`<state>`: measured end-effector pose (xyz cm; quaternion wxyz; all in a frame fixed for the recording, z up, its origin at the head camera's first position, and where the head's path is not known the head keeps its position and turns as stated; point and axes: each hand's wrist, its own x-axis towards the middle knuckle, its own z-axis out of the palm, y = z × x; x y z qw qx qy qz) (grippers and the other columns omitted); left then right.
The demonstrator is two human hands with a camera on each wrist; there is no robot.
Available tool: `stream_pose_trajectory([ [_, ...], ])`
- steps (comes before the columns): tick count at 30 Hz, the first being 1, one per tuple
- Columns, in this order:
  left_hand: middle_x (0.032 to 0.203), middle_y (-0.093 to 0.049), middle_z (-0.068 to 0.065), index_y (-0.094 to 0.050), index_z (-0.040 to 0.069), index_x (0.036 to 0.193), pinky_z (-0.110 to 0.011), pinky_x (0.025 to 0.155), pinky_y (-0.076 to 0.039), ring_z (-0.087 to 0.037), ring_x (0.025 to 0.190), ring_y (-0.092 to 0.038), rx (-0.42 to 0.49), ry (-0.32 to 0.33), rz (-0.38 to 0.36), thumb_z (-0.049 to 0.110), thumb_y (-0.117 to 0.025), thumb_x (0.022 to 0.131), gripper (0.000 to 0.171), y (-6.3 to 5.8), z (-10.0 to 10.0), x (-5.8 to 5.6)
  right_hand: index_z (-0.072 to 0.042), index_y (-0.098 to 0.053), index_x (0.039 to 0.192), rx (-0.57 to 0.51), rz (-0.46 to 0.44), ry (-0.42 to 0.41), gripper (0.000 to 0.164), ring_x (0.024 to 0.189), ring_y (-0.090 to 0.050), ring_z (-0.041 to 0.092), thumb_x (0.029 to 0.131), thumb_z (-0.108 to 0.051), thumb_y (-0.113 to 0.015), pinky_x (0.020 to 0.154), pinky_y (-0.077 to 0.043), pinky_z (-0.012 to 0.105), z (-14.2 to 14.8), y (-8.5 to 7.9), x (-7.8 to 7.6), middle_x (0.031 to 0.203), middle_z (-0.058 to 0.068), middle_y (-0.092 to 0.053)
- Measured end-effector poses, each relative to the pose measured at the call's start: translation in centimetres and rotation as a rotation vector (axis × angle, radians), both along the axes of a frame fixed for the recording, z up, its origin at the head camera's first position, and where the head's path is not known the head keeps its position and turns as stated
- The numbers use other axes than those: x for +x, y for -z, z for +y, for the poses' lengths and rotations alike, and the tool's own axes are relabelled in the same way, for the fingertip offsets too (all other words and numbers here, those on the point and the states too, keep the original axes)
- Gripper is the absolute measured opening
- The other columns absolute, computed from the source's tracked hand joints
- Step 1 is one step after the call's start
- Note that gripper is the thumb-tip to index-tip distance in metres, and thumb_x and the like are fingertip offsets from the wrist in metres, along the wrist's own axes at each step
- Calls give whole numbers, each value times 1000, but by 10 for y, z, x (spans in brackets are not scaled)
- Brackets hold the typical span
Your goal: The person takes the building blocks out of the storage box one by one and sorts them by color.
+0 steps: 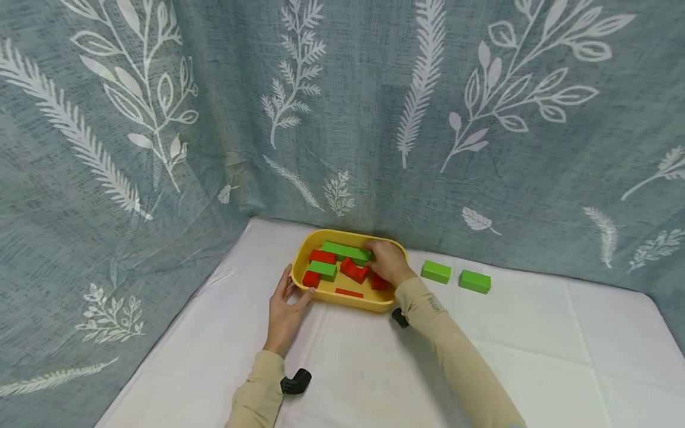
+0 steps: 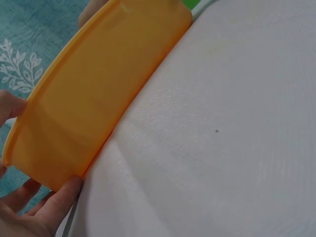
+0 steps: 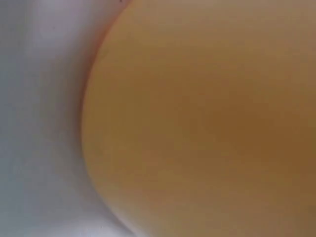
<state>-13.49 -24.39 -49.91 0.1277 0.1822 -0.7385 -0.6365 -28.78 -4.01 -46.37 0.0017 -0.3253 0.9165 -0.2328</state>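
Note:
A yellow plastic tub holds several red and green toy blocks. My left hand grips its front left corner, with the thumb on the front wall and the fingers round the left side; in the left wrist view the left hand touches the tub's wall. My right hand reaches inside over the right rim and pinches the right end of a long green block. Near it lie a notched red block and another red block, partly hidden by the hand. The right wrist view shows only blurred yellow wall.
Two green blocks lie on the white cloth right of the tub. The white-covered table runs back to a blue-green leaf-patterned curtain, which also hangs along the left side.

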Motion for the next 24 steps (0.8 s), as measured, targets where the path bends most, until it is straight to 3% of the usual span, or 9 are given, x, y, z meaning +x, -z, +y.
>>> stream_pose_trajectory([
  [7, 154, -38, -8, -31, 19, 155, -47, 116, -30, -29, 135, -41, 5, 10, 17, 13, -72, 89, 77, 1, 1, 0, -2, -66, 120, 5, -37, 27, 38, 111, -62, 29, 83, 0, -73, 97, -51, 40, 2, -5, 1, 118, 14, -67],
  [13, 154, -37, -9, -31, 18, 155, -45, 114, -34, -29, 135, -41, 3, 22, 45, 14, -72, 90, 77, 1, 1, -1, -1, -64, 124, -72, -66, 87, 42, 108, -61, 29, 83, 3, -73, 96, -51, 40, 13, -14, 2, 119, 16, -65],
  [18, 153, -38, -10, -30, 18, 155, -45, 115, -33, -29, 135, -40, 5, 8, 22, 14, -71, 90, 78, 2, -2, 3, -1, -64, 125, -77, -57, 36, 42, 108, -62, 29, 84, 3, -72, 95, -52, 39, 19, -19, 5, 120, 16, -65],
  [24, 154, -37, -9, -29, 20, 156, -44, 115, -32, -27, 136, -40, 7, 34, 23, 17, -71, 90, 78, 2, -1, 1, 1, -64, 124, -208, -91, 56, 42, 101, -64, 29, 83, 5, -73, 89, -55, 38, 38, -23, 9, 119, 16, -66],
])
